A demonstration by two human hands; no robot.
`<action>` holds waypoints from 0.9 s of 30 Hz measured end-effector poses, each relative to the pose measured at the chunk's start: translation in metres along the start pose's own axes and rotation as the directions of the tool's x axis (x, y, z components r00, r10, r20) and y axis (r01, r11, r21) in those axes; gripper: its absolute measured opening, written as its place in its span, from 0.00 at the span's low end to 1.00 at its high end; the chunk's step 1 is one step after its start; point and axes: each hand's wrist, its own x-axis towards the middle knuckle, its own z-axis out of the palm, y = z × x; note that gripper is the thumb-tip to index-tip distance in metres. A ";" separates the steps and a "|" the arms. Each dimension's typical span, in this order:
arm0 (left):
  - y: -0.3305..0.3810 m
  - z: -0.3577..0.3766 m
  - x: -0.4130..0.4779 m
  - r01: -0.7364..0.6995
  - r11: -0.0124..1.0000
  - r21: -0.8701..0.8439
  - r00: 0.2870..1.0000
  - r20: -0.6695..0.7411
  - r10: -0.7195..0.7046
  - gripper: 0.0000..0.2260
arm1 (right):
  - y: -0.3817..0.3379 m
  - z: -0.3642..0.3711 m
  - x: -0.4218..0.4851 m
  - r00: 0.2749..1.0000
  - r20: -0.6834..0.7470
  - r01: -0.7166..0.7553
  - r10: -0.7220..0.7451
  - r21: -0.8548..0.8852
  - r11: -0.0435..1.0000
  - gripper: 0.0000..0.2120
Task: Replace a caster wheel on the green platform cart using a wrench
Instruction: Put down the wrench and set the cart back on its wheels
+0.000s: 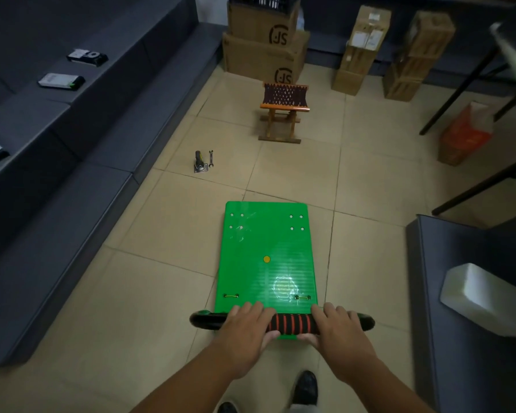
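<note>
Both my left hand [245, 332] and right hand [340, 332] grip the padded handle [292, 322] of the green platform cart [265, 254], which stands on the tiled floor [161, 278] before me. It looks stiff, light and slick-decked, so that bar is my hold. The caster wheel [199, 162] and wrench [211, 158] lie ahead near the dark bench [72, 174].

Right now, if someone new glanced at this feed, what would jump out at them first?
The bright green platform cart fills the lower middle of the view, with the left hand and right hand both gripping its striped handle at the near end. Ahead and to the left, a caster wheel and a wrench sit side by side on the tiles. Farther back, a small wooden stool stands before stacked cardboard boxes.
</note>
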 end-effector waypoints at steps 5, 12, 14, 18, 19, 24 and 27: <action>-0.013 -0.016 0.036 -0.003 1.000 0.006 1.000 -0.003 0.003 0.19 | 0.016 -0.014 0.035 0.999 -0.036 0.012 -0.012 0.018 1.000 0.41; -0.039 -0.051 0.100 0.028 0.998 0.047 0.999 0.016 -0.029 0.24 | 0.038 -0.053 0.104 1.000 -0.006 0.025 -0.024 0.060 0.998 0.39; -0.046 -0.065 0.120 0.044 0.998 0.040 0.999 0.015 -0.045 0.27 | 0.044 -0.068 0.127 0.999 0.023 0.037 -0.039 0.069 0.997 0.36; -0.063 -0.097 0.165 0.069 0.997 0.038 0.997 0.023 -0.070 0.26 | 0.059 -0.097 0.175 0.998 0.036 0.051 -0.055 0.090 0.995 0.34; -0.068 -0.106 0.176 0.079 0.996 0.036 0.996 0.031 -0.080 0.24 | 0.062 -0.104 0.187 0.998 0.028 0.054 -0.056 0.094 0.994 0.33; -0.092 -0.146 0.228 0.085 0.996 0.010 0.996 0.034 -0.086 0.21 | 0.076 -0.135 0.244 0.998 0.004 0.068 -0.069 0.085 0.994 0.32; -0.107 -0.166 0.262 0.078 0.997 0.003 0.997 0.010 -0.078 0.21 | 0.088 -0.158 0.282 0.998 0.008 0.059 -0.060 0.079 0.995 0.34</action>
